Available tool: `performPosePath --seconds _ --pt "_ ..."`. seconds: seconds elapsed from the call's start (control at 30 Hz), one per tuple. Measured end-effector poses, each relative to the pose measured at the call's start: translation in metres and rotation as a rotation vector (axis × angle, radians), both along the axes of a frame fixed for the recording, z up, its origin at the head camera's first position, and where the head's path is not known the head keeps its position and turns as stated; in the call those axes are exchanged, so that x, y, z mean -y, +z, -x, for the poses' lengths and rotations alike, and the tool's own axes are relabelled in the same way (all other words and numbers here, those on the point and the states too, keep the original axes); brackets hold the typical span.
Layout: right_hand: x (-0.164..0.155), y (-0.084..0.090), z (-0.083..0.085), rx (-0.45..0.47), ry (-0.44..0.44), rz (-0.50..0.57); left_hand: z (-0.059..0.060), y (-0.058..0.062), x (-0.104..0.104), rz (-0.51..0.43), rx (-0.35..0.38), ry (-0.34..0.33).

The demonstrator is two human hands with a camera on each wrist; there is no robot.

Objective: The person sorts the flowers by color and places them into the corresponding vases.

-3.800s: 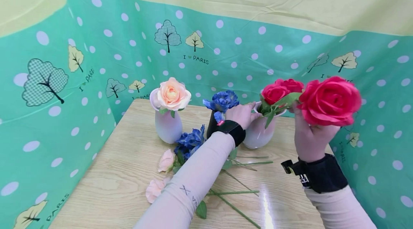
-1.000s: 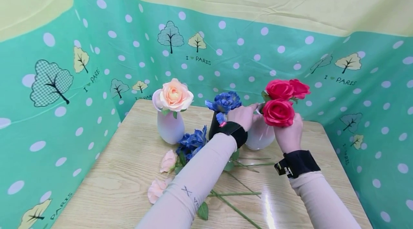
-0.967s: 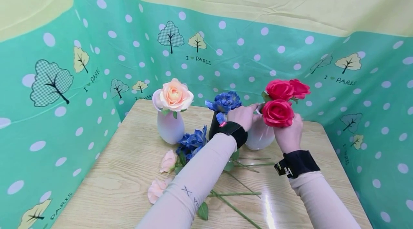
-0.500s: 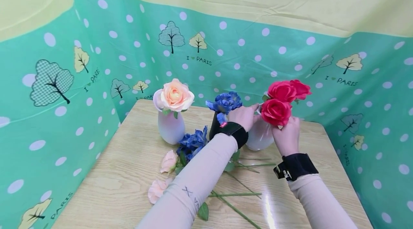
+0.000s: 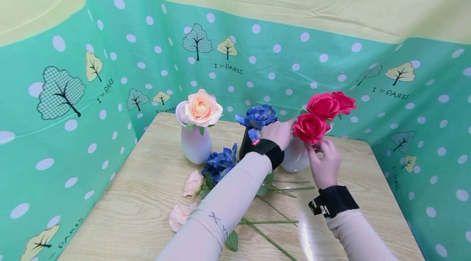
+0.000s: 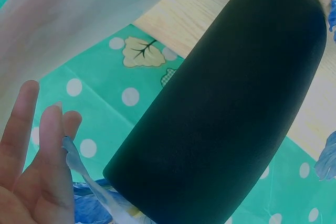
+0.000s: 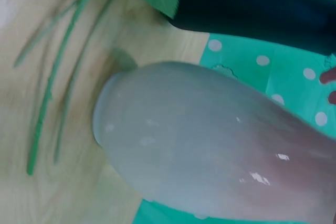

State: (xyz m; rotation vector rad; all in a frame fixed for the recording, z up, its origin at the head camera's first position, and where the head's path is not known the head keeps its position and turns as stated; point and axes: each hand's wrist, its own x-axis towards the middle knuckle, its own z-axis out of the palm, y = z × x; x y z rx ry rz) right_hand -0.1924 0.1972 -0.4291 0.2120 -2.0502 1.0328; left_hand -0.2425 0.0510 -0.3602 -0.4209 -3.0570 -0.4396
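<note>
Polka-dotted green cloth [image 5: 265, 40] is hung behind a wooden table [image 5: 128, 195]. At right, a white vase [image 5: 295, 157] is topped by two far red roses [image 5: 324, 105] and a front red rose [image 5: 310, 128], which is pinched from below by the right hand [image 5: 325, 165]. By the left hand [image 5: 277, 133] the vase's mouth is touched; whether it is gripped cannot be told. Farther left, a blue flower [image 5: 256, 117] is held in a black vase [image 5: 244, 146], while loose flowers [image 5: 220, 162] are scattered nearer.
</note>
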Motion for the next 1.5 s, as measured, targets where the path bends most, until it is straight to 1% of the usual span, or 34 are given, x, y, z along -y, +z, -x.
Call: performPosePath --seconds 0.2,0.37,0.5,0.6,0.7,0.83,0.97,1.03,1.2,1.33,1.4,1.5 --pt "0.011 -0.015 -0.008 0.007 0.069 -0.032 0.000 -0.001 0.000 0.007 -0.010 0.000" --pt "0.020 -0.028 -0.017 -0.007 0.143 -0.112 0.000 -0.001 0.000 0.012 -0.020 0.000" --pt "0.027 -0.042 -0.025 -0.017 0.213 -0.156 0.000 -0.002 0.000 0.011 -0.018 0.008" --pt "0.033 -0.053 -0.031 -0.007 0.253 -0.192 0.000 -0.002 0.000 0.001 -0.014 0.010" --pt "0.039 -0.063 -0.039 0.021 0.278 -0.260 0.000 -0.002 0.000 -0.015 -0.016 0.005" --pt "0.049 -0.076 -0.049 0.092 0.305 -0.372 0.001 -0.003 0.000 -0.033 -0.018 -0.006" --pt "0.060 -0.087 -0.057 0.175 0.313 -0.451 0.001 -0.003 0.000 -0.045 -0.016 -0.011" --pt "0.066 -0.093 -0.060 0.182 0.306 -0.485 0.001 -0.003 0.001 -0.048 -0.015 -0.012" --pt "0.079 -0.103 -0.065 0.133 0.319 -0.566 0.000 -0.003 0.001 -0.048 -0.016 -0.007" --pt "0.089 -0.109 -0.068 0.174 0.319 -0.645 0.000 -0.002 0.001 -0.049 -0.017 -0.003" --pt "0.092 -0.113 -0.070 0.202 0.313 -0.666 0.001 -0.003 0.001 -0.050 -0.018 -0.004" --pt "0.094 -0.118 -0.070 0.214 0.300 -0.684 0.003 -0.006 0.000 -0.050 -0.024 -0.002"
